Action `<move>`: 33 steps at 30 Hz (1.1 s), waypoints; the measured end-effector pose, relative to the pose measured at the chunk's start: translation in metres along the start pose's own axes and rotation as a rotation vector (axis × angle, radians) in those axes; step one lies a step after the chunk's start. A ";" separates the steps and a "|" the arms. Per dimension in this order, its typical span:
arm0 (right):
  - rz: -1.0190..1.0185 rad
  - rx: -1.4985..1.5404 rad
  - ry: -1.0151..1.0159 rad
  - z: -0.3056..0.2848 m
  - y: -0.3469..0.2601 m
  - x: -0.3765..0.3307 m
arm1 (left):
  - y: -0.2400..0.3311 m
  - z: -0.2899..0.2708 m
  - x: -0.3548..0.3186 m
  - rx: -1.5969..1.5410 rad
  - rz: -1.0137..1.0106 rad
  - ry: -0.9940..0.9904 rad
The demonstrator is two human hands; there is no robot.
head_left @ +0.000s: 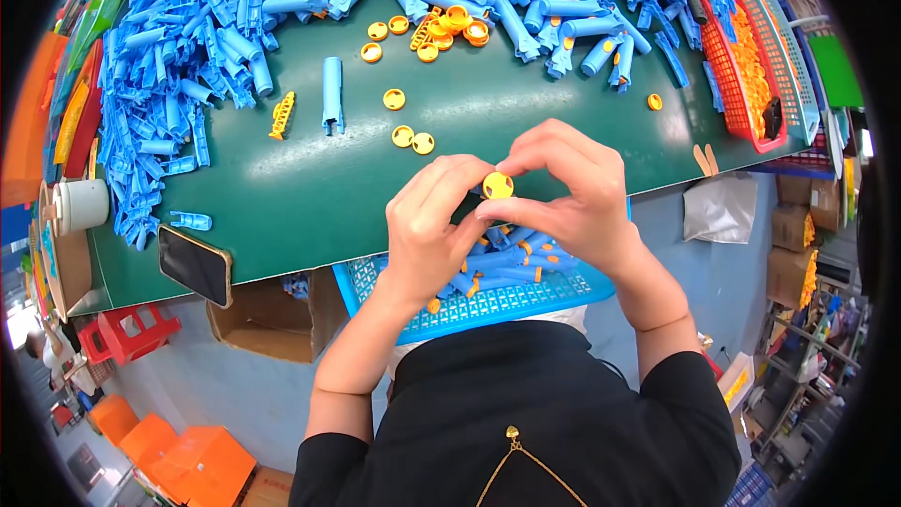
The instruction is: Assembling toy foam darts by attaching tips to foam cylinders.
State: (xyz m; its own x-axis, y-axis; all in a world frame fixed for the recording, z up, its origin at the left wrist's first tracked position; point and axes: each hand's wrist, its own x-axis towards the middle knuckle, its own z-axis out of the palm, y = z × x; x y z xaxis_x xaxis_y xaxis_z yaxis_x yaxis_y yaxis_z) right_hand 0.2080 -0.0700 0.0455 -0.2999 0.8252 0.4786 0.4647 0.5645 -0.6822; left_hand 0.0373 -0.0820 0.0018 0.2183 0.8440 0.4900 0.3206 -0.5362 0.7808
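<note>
Surveying from largest to smallest: beyond my fingers spreads the green table, its far edge banked with a heap of blue plastic tubes, with a red basket of orange parts away to the right of my right hand. Directly beneath my fingers, toward my body, sits a blue mesh basket loaded with tubes that carry orange fittings. Off to the left of my left hand, at the table's near edge, lies a phone, face up. One blue tube lies alone past my fingertips, long axis running away from me, and loose orange caps are scattered just beyond my knuckles. My left hand and right hand meet above the table's near edge, wrists angled inward, fingers curled toward one another. Between them I pinch one round orange cap, flat face up toward me, gripped at its rim by the thumb and forefinger of each hand. A blue piece shows just under the cap; whether the two are joined I cannot tell. Both hands are equally close to the cap; neither is free.
</note>
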 end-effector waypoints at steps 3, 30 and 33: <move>0.062 0.076 -0.027 0.000 0.003 -0.003 | -0.001 0.000 0.000 -0.012 -0.009 -0.010; 0.046 0.174 -0.198 0.002 0.017 -0.008 | 0.000 0.014 -0.004 -0.760 -0.536 -0.235; 0.317 0.653 -0.090 0.030 0.007 -0.019 | 0.004 0.018 -0.005 -0.777 -0.543 -0.239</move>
State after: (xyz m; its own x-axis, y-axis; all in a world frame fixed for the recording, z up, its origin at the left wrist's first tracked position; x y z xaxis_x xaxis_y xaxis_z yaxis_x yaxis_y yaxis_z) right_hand 0.1922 -0.0818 0.0152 -0.3137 0.9332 0.1754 -0.0430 0.1706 -0.9844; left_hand 0.0541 -0.0882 -0.0046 0.4285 0.9028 -0.0366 -0.2451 0.1552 0.9570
